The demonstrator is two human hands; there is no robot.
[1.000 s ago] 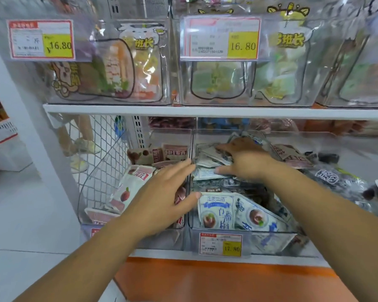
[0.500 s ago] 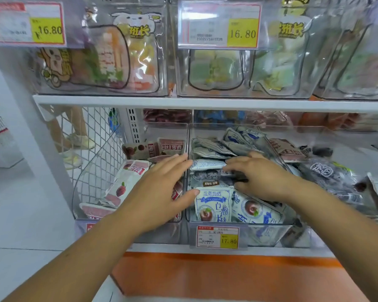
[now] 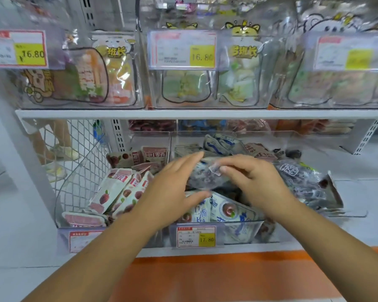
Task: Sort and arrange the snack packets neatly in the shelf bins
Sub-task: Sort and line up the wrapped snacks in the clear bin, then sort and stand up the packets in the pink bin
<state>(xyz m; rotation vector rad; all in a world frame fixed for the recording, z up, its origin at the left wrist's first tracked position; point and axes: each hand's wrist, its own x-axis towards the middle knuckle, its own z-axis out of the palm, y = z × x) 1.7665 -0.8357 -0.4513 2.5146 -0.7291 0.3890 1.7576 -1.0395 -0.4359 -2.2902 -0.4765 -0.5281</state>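
**Both hands on one dark packet over the middle bin**

Head view: your right hand [image 3: 255, 182] pinches the dark packet [image 3: 205, 174] at its top edge, fingers closed on it. Your left hand [image 3: 172, 192] cups the packet's left side, fingers spread and touching it. The packet sits between your hands, above the blue-and-white packets [image 3: 225, 211] in the middle bin [image 3: 238, 233], near the front edge of the lower shelf [image 3: 271, 246].

Price tag [image 3: 16, 49], upper left bin: "16.80". Price tag [image 3: 182, 50], upper middle bin: "16.80". Price tag [image 3: 196, 237], lower middle bin: "17.80". Upper right tag [image 3: 345, 53]: blurred, unreadable. Packet print: Chinese characters, mostly illegible.
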